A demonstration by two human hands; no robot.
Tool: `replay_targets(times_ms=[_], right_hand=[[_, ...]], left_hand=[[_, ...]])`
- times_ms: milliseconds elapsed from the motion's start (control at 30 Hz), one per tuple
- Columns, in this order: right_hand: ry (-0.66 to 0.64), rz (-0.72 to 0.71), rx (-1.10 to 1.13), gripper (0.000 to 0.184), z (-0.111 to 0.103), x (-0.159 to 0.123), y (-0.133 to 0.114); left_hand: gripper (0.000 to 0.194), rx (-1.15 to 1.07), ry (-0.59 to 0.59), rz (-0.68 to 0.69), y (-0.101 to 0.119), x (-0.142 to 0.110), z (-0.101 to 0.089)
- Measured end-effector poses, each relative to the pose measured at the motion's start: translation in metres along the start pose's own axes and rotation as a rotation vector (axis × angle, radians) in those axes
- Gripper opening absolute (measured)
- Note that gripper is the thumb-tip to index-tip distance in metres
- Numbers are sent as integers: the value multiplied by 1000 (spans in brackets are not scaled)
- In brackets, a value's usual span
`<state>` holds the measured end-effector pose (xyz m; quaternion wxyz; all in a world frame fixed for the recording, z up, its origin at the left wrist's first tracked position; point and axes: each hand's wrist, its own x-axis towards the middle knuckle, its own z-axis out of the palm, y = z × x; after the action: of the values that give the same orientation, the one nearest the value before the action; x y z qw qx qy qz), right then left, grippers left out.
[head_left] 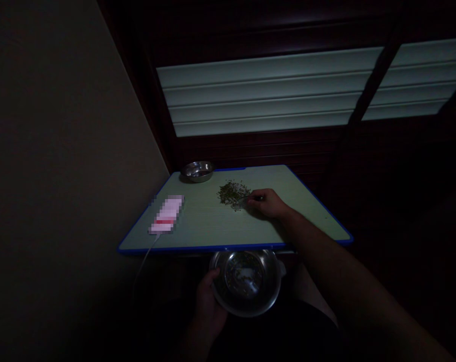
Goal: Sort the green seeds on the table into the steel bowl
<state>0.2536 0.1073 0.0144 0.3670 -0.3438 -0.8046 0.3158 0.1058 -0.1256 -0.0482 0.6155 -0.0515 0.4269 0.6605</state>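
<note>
A heap of small dark green and brown bits, like seeds or beans (pixel 232 193), lies loosely spread on the pale table top (pixel 205 226). My right hand (pixel 266 202) is closed at the heap's right edge, around a small greyish tool (pixel 241 202) whose kind the dim light hides. The tool's front end touches the bits. Below the table's front edge, my left hand (pixel 210 299) grips the left rim of a large metal bowl (pixel 246 306). Some small bits lie in the bottom of that bowl.
A small metal bowl (pixel 198 172) stands at the table's back left corner. A lit phone (pixel 167 213), its screen blurred out, lies at the left with a white cable (pixel 147 254) running over the front edge. Behind the table is a dark slatted cabinet (pixel 269 93); a wall (pixel 62 125) rises at left.
</note>
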Motion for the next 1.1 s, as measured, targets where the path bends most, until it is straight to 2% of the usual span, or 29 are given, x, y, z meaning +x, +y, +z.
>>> replay_targets(times_ms=[200,367,633,900,1100], right_hand=[[-5,2,-35,16,2,1,1],[18,-8,-49,30,4,1,4],[-65,41,13,44,5,1,4],[-79,4,-48,30,4,0,-3],[-191,58,-55,37,3,-1,-5]], left_hand=[[19,7,-5,-2,-1,1,-1],[16,7,-8,7,-1,2,-2],[19,11,14,5,-1,0,-1],[19,1,10,5,1,-2,1],[22,-14,24,3,3,-4,3]])
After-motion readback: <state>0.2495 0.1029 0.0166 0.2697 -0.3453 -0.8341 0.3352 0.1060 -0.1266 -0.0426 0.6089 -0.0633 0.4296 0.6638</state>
